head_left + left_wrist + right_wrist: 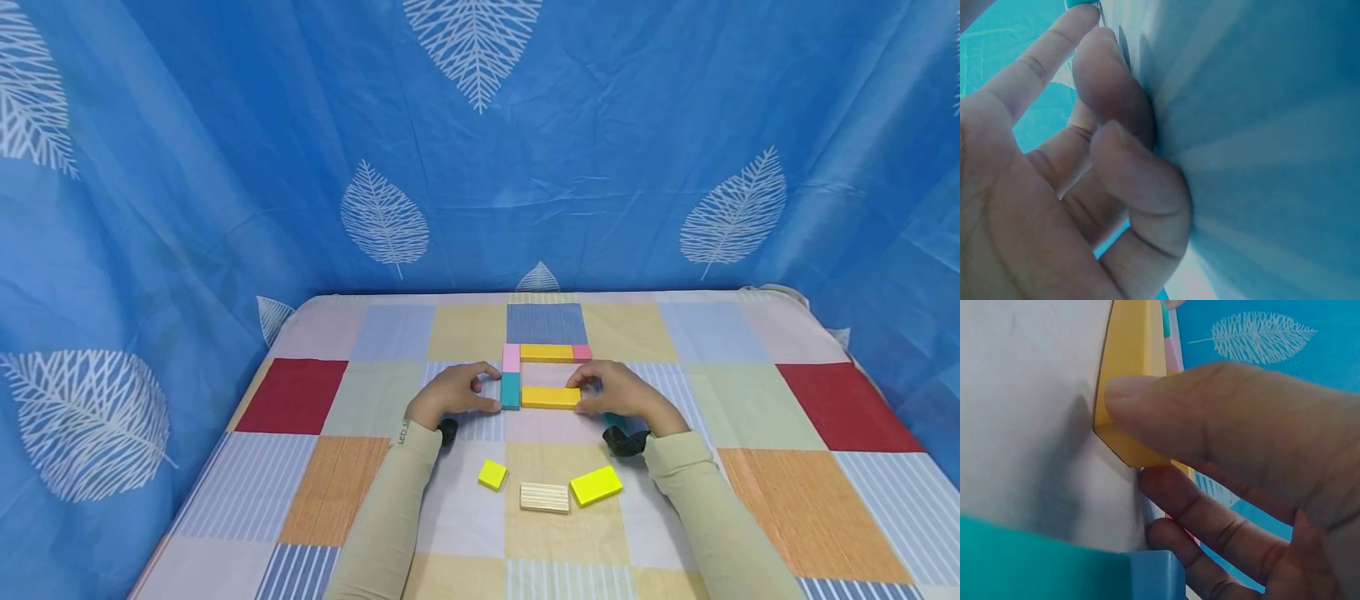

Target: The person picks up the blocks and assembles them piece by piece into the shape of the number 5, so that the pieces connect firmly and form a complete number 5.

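Observation:
A long orange-yellow block [551, 397] lies on the patchwork cloth, its right end pinched by my right hand [622, 393]. The right wrist view shows the thumb on one side of this yellow block [1132, 356]. At its left end stands a teal block [510, 392], in line with a pink block [512, 357]. My left hand [453, 393] reaches to the teal block's left side, index finger and thumb extended, other fingers bent against the cloth. Farther back, another orange-yellow block [546, 353] runs from the pink block to a small darker pink block [581, 353].
Nearer me lie a small bright yellow block [492, 475], a ridged wooden block [544, 497] and a larger bright yellow block [596, 486]. A teal piece [615, 421] is partly hidden beneath my right hand; beside the teal in the right wrist view is a blue block [1157, 575].

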A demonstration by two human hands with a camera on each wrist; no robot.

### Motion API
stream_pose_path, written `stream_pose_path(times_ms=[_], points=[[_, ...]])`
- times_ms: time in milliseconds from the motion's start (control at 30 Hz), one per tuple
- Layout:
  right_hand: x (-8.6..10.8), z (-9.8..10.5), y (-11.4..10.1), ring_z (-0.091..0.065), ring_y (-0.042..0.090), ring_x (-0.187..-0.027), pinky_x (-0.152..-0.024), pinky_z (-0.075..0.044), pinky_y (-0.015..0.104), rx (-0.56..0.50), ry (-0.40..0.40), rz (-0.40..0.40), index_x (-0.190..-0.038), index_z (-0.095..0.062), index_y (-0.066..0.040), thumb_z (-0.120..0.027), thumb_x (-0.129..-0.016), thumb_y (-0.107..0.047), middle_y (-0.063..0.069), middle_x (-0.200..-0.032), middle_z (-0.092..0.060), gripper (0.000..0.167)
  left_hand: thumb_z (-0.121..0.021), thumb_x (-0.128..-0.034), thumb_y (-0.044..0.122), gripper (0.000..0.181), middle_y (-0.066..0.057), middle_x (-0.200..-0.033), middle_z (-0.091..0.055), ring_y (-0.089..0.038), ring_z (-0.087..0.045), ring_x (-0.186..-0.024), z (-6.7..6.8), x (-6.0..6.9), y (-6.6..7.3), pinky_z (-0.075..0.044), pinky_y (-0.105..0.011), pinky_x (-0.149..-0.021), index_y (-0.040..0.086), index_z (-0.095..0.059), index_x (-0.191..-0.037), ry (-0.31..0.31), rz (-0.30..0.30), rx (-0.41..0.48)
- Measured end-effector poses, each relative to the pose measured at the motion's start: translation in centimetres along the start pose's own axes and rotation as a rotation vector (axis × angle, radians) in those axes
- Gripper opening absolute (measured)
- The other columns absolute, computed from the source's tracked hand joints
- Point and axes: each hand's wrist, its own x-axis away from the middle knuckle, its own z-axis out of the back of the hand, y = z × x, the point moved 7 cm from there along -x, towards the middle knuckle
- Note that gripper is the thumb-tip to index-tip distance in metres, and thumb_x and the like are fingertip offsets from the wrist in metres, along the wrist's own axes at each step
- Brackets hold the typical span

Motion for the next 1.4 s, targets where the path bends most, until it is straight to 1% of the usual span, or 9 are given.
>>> stream_pose_path(times_ms=[167, 300, 433, 633, 800, 967, 1100, 1267, 1400], points=[[-0.2, 0.1, 0.0, -0.059, 0.027, -0.095, -0.098, -0.054, 0.053, 0.004, -0.015, -0.017, -0.11, -0.077, 0.002, -0.085, -0.089, 0.001, 0.011, -0.107, -0.074, 0.023, -0.09, -0.0917, 0.026, 0.054, -0.005, -0.099, -0.057, -0.022, -0.052, -0.092, -0.1, -0.1, 0.0, -0.044, -0.034, -0.078, 0.018, -0.07, -0.142, -0.001, -0.008, -0.003], [-0.3, 0.2, 0.0, -0.059, 0.027, -0.096, -0.098, -0.053, 0.052, -0.002, -0.019, -0.013, -0.112, -0.077, 0.003, -0.084, -0.09, 0.002, 0.011, -0.108, -0.074, 0.024, -0.09, -0.0917, 0.025, 0.054, -0.005, -0.098, -0.057, -0.022, -0.052, -0.091, 0.0, -0.1, 0.0, -0.044, -0.035, -0.078, 0.018, -0.07, -0.142, -0.002, -0.014, 0.001], [-0.4, 0.2, 0.1, -0.058, 0.027, -0.096, -0.097, -0.053, 0.051, -0.009, -0.02, -0.001, -0.112, -0.078, 0.003, -0.083, -0.09, 0.002, 0.01, -0.106, -0.074, 0.023, -0.09, -0.092, 0.025, 0.053, -0.005, -0.097, -0.056, -0.022, -0.051, -0.091, 0.0, 0.0, 0.0, -0.043, -0.035, -0.077, 0.017, -0.071, -0.141, -0.004, -0.021, 0.008], [-0.4, 0.3, 0.0, -0.06, 0.027, -0.097, -0.098, -0.054, 0.052, -0.017, -0.016, 0.012, -0.111, -0.078, 0.002, -0.083, -0.089, 0.003, 0.01, -0.106, -0.074, 0.022, -0.09, -0.0918, 0.025, 0.053, -0.005, -0.096, -0.056, -0.022, -0.051, -0.09, 0.0, 0.1, 0.0, -0.043, -0.034, -0.076, 0.017, -0.071, -0.141, -0.002, -0.026, 0.009], [-0.4, 0.3, -0.1, -0.06, 0.028, -0.098, -0.099, -0.053, 0.053, -0.023, -0.014, 0.007, -0.111, -0.078, 0.002, -0.083, -0.089, 0.003, 0.011, -0.107, -0.075, 0.022, -0.09, -0.0916, 0.025, 0.053, -0.005, -0.095, -0.056, -0.021, -0.051, -0.089, 0.1, 0.2, 0.1, -0.043, -0.034, -0.076, 0.017, -0.071, -0.141, 0.001, -0.033, 0.003], [-0.3, 0.2, 0.0, -0.06, 0.028, -0.099, -0.099, -0.053, 0.052, -0.024, -0.016, -0.003, -0.113, -0.078, 0.003, -0.084, -0.089, 0.001, 0.011, -0.108, -0.075, 0.024, -0.09, -0.0916, 0.025, 0.053, -0.004, -0.094, -0.056, -0.021, -0.05, -0.087, 0.1, 0.1, 0.0, -0.042, -0.034, -0.075, 0.016, -0.071, -0.14, -0.002, -0.042, 0.008], [0.0, 0.6, 0.1, -0.062, 0.032, -0.103, -0.1, -0.053, 0.054, -0.041, 0.013, 0.006, -0.117, -0.076, 0.004, -0.085, -0.09, -0.001, 0.016, -0.116, -0.074, 0.029, -0.09, -0.0916, 0.024, 0.053, -0.004, -0.093, -0.055, -0.02, -0.049, -0.085, 0.1, 0.2, 0.0, -0.041, -0.034, -0.074, 0.016, -0.071, -0.141, -0.003, -0.046, 0.008], [0.9, 1.6, 0.6, -0.064, 0.043, -0.113, -0.105, -0.051, 0.062, -0.077, 0.081, 0.011, -0.123, -0.073, 0.007, -0.083, -0.092, -0.002, 0.026, -0.127, -0.069, 0.034, -0.09, -0.0915, 0.024, 0.053, -0.005, -0.095, -0.056, -0.021, -0.05, -0.086, 0.0, 0.1, 0.0, -0.042, -0.033, -0.074, 0.016, -0.071, -0.14, -0.002, -0.05, 0.004], [1.4, 2.4, 1.5, -0.063, 0.049, -0.12, -0.108, -0.049, 0.065, -0.084, 0.114, -0.032, -0.126, -0.073, 0.006, -0.082, -0.094, -0.003, 0.029, -0.132, -0.067, 0.034, -0.09, -0.0918, 0.025, 0.053, -0.005, -0.096, -0.056, -0.021, -0.05, -0.087, 0.0, 0.0, -0.1, -0.042, -0.033, -0.074, 0.017, -0.071, -0.141, -0.001, -0.044, 0.0]])
